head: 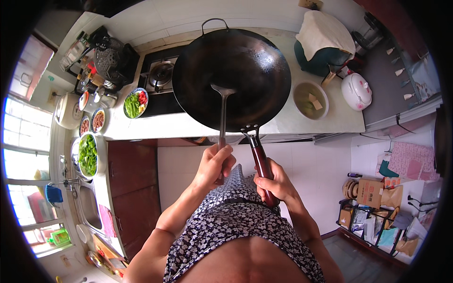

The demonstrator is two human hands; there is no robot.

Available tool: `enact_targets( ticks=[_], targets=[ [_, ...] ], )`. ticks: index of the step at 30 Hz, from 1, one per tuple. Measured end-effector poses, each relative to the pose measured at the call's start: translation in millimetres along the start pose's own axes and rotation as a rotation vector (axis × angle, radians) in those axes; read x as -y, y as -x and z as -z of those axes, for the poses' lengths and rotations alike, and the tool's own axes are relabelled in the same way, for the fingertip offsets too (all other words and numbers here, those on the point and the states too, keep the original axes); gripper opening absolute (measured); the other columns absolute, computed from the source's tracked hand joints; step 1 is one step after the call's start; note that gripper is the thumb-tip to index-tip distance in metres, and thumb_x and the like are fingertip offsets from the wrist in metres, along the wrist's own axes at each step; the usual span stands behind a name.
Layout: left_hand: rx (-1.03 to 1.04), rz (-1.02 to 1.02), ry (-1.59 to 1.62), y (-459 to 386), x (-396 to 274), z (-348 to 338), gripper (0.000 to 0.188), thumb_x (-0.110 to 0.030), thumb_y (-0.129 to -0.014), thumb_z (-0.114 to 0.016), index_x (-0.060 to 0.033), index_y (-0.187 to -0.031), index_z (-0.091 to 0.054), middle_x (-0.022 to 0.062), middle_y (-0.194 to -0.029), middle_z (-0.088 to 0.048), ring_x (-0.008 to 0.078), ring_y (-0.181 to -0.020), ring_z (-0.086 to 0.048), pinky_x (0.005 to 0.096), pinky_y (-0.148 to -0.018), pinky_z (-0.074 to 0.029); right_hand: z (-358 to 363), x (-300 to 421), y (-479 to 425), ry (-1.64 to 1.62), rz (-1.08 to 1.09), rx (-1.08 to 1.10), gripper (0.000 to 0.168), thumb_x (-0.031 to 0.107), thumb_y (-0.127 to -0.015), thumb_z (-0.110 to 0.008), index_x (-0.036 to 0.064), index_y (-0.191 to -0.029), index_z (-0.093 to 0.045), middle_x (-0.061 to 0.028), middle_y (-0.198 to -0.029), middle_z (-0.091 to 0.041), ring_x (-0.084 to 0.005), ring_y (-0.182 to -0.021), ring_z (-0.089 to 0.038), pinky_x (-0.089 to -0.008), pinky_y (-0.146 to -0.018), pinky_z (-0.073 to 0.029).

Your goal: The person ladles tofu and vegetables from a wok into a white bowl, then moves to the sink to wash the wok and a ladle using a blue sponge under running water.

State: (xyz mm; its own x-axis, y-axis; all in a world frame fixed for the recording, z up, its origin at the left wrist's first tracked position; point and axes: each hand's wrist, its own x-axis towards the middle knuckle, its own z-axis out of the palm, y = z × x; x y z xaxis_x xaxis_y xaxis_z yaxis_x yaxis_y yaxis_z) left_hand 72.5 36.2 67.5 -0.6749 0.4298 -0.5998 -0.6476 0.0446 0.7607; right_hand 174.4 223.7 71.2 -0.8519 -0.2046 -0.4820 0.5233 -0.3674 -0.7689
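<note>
My left hand (216,161) grips the handle of a metal wok spatula (223,109), whose blade lies over the dark inside of a large black wok (205,60). Around the wok's red-brown handle (261,159), the fingers of my right hand (274,180) are closed. A glossy sheen shows on the wok's upper right wall, and a wire loop handle (215,20) rises from its far rim. Part of a black gas stove (162,102) is hidden under the wok; whether the wok rests on it or is lifted, I cannot tell.
Left of the wok are a burner (161,74), a plate of cut vegetables (132,104), bowls of chopped meat (98,120) and a bowl of leafy greens (87,155) by the sink (90,205). To the right stand a bowl of liquid (300,90) and a lidded white pot (355,92).
</note>
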Motion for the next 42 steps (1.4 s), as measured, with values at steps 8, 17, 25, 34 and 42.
enact_targets(
  ticks=[8,17,25,34,42],
  targets=[
    [-0.077,-0.068,0.093,2,8,2,0.022,-0.023,-0.091,-0.051,-0.0041,-0.081,-0.048,0.0039,-0.061,-0.051,0.0080,-0.042,-0.043,0.0209,-0.035,-0.031,-3,8,-15,0.054,-0.032,0.078,0.038,0.008,-0.080,-0.060,-0.002,-0.108,-0.036,-0.0076,-0.075,-0.053,-0.0133,-0.050,-0.054,-0.0280,-0.043,-0.047],
    [-0.262,-0.128,0.314,14,24,-28,0.021,-0.022,-0.092,-0.049,-0.0048,-0.080,-0.049,0.0062,-0.062,-0.054,0.0096,-0.041,-0.044,0.0204,-0.037,-0.030,30,30,-24,0.181,-0.141,0.271,0.034,0.007,-0.080,-0.060,0.000,-0.104,-0.037,-0.0074,-0.075,-0.052,-0.0131,-0.051,-0.055,-0.0280,-0.043,-0.048],
    [-0.384,-0.241,0.597,31,70,-40,0.023,-0.029,-0.093,-0.050,-0.0061,-0.093,-0.049,0.0081,-0.069,-0.059,0.0145,-0.049,-0.055,0.0234,-0.045,-0.043,34,39,-44,0.321,-0.258,0.529,0.031,0.003,-0.079,-0.057,-0.001,-0.103,-0.037,-0.0084,-0.072,-0.053,-0.0134,-0.048,-0.054,-0.0280,-0.041,-0.047],
    [-0.348,-0.438,0.927,91,128,-35,0.053,-0.049,-0.095,-0.030,-0.0052,-0.121,-0.046,0.0094,-0.086,-0.062,0.0202,-0.071,-0.062,0.0302,-0.066,-0.048,-12,17,-73,0.454,-0.437,0.866,0.031,0.004,-0.080,-0.059,-0.001,-0.101,-0.038,-0.0086,-0.074,-0.053,-0.0143,-0.048,-0.055,-0.0286,-0.042,-0.047],
    [-0.499,-0.529,1.114,144,171,-10,0.041,-0.022,-0.092,-0.050,-0.0005,-0.126,-0.041,0.0070,-0.098,-0.060,0.0187,-0.087,-0.063,0.0294,-0.078,-0.049,-105,-6,-82,0.607,-0.595,1.037,0.032,0.006,-0.079,-0.062,-0.001,-0.102,-0.040,-0.0066,-0.071,-0.053,-0.0135,-0.049,-0.055,-0.0272,-0.042,-0.047]
  ],
)
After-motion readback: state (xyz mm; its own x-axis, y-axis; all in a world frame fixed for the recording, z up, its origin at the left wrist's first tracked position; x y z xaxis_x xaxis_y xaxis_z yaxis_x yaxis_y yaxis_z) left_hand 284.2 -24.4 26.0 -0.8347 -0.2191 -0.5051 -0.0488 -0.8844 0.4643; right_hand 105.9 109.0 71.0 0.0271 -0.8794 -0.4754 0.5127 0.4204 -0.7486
